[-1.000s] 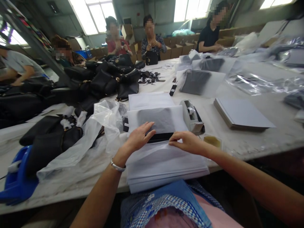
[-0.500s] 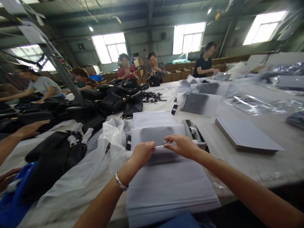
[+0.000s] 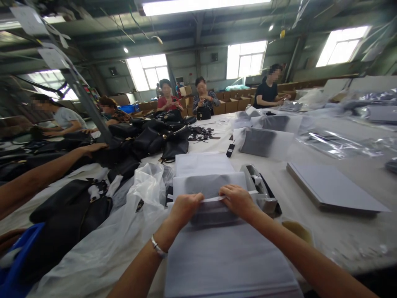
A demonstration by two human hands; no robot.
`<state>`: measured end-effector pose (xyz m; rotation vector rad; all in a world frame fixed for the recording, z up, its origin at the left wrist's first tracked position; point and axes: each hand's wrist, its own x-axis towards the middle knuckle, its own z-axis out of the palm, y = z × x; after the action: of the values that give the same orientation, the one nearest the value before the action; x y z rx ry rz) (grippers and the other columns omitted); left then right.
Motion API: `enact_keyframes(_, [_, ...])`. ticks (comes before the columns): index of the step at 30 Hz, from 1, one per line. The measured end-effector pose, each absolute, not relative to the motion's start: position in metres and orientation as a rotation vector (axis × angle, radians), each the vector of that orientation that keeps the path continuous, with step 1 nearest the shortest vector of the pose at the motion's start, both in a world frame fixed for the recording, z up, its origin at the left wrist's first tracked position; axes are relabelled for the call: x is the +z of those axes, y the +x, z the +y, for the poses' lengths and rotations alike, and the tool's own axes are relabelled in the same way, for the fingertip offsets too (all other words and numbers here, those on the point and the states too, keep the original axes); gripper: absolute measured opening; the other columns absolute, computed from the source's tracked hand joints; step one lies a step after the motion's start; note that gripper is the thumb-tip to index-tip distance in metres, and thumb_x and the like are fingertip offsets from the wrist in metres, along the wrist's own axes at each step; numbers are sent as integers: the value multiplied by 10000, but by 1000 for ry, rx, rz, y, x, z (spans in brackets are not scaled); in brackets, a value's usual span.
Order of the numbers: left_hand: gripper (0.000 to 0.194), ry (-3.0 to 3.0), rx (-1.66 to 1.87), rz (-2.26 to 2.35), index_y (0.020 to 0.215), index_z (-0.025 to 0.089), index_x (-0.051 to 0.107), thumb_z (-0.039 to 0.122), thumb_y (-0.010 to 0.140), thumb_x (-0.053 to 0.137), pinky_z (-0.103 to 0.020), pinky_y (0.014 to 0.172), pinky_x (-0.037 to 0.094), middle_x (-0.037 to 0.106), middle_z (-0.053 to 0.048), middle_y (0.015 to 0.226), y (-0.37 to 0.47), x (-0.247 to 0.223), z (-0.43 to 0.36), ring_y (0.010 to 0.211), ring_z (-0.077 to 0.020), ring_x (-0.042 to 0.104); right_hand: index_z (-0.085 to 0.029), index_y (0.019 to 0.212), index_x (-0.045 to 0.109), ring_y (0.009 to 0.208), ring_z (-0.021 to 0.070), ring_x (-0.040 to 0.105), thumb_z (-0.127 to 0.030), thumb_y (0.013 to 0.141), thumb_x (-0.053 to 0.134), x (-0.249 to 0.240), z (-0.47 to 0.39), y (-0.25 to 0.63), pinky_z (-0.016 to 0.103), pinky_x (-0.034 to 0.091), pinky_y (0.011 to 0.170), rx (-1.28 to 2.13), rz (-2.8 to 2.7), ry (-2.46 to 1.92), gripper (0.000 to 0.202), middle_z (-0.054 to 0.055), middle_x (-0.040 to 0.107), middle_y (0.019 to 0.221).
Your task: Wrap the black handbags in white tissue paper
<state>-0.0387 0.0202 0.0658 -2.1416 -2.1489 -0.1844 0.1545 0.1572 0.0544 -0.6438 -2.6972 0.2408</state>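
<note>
A dark item, showing only as a grey shape through white tissue paper (image 3: 178, 186), lies in front of me. My left hand (image 3: 188, 205) pinches the folded paper edge near its middle. Close by on the right, my right hand (image 3: 237, 200) has its fingers closed on the same edge. Beneath them lies a stack of white tissue sheets (image 3: 229, 260), and another white sheet (image 3: 204, 163) sits just beyond the bundle. Next to my right hand stands a tape dispenser (image 3: 260, 188). Crumpled translucent wrapping (image 3: 145, 182) is at the left of the bundle.
Black handbags (image 3: 149, 138) are heaped on the left, with a blue basket (image 3: 29, 252) nearer. A co-worker's arm (image 3: 58, 171) reaches in from the left. White boards (image 3: 335, 184) are stacked on the right, wrapped bags (image 3: 259, 142) behind. Several people work across the table.
My right hand's fingers have closed onto the paper edge beside my left hand. The co-worker's arm at the left has reached farther toward the black bags. The view has tilted up slightly.
</note>
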Motion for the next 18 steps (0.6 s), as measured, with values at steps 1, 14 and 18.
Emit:
enact_keyframes(1, [119, -2133, -200, -2148, 936, 225, 622, 259, 970, 513, -249, 614, 452, 723, -26, 801, -40, 64, 22, 740, -204, 702, -220, 921, 633, 953, 206, 612, -151, 873, 587, 53, 158, 155, 306, 428, 839, 246, -2678, -659, 96, 31, 687, 955])
enact_keyframes(14, [414, -1772, -467, -1963, 1373, 232, 502, 151, 968, 465, -519, 1130, 332, 587, -107, 1362, -19, 52, 30, 1279, -284, 515, -227, 890, 623, 902, 216, 627, -360, 951, 565, 37, 165, 145, 312, 449, 770, 184, -2514, -818, 157, 41, 686, 921])
enact_keyframes(18, [291, -1955, -452, -1937, 1207, 208, 625, 150, 963, 478, -390, 942, 527, 698, -86, 1172, 2, 38, 24, 1065, -238, 647, -229, 901, 630, 913, 230, 631, -368, 956, 545, 38, 166, 142, 333, 463, 782, 135, -2518, -855, 172, 52, 695, 944])
